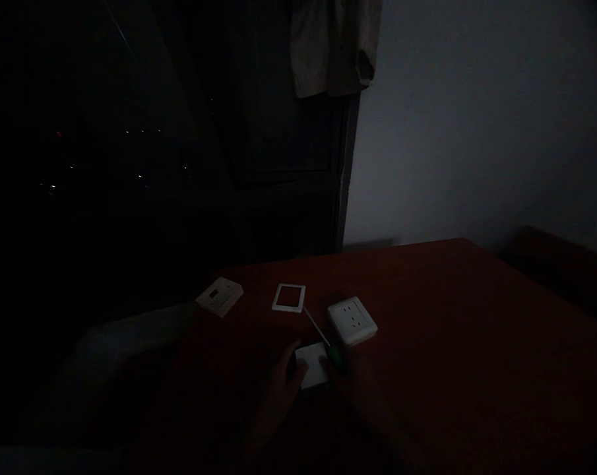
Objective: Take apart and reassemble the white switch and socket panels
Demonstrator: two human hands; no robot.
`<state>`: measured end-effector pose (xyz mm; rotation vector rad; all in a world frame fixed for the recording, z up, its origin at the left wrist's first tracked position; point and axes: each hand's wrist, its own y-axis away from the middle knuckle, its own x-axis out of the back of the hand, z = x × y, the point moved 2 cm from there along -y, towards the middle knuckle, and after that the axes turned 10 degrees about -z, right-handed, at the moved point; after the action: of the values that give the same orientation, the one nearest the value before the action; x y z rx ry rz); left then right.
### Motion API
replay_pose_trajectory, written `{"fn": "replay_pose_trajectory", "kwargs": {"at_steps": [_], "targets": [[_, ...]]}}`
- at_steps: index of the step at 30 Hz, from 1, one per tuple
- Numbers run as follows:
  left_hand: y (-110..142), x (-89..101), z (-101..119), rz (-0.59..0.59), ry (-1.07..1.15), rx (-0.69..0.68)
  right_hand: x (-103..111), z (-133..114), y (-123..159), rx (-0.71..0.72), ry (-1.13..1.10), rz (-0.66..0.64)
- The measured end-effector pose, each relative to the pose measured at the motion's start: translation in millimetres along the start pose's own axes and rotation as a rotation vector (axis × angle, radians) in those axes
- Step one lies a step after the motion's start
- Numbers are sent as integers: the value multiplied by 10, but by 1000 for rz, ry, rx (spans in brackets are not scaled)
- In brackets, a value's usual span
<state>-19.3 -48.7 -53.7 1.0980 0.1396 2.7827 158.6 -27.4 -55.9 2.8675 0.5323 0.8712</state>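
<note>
A small white square wall-plate piece (312, 373) is held low over the front of the table, between my two hands. My left hand (282, 382) grips its left side, thumb on the face. On the other side my right hand (350, 382) has its thumb on the right edge. A screwdriver with a green handle (334, 356) touches or lies against my right hand, its shaft pointing away and left; whether my fingers grip it I cannot tell. Near its tip lies a white square frame (281, 307). Right of the shaft sits a white wall socket (352, 321).
A pale box-like piece with a dark rectangular mark (220, 296) lies at the table's left edge. The reddish-brown table (451, 310) stretches to the right. Behind it are a dark window (288, 145), a hanging curtain (328, 49) and a grey wall (476, 132). The room is very dim.
</note>
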Motion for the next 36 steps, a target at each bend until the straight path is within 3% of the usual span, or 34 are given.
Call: {"fn": "replay_pose_trajectory", "kwargs": {"at_steps": [12, 19, 27, 31, 36], "targets": [[17, 61, 74, 0, -150, -78, 43, -7, 43, 7, -20, -1], [-522, 433, -15, 180, -347, -110, 107, -9, 131, -25, -87, -4], [-1214, 744, -29, -70, -466, -270, 71, 48, 131, -32, -110, 12], [-1305, 769, -74, -144, -467, -308, 59, 70, 131, -36, -107, 13], [-1215, 683, -137, -129, -473, -251, 80, 36, 135, 4, -135, 9]]}}
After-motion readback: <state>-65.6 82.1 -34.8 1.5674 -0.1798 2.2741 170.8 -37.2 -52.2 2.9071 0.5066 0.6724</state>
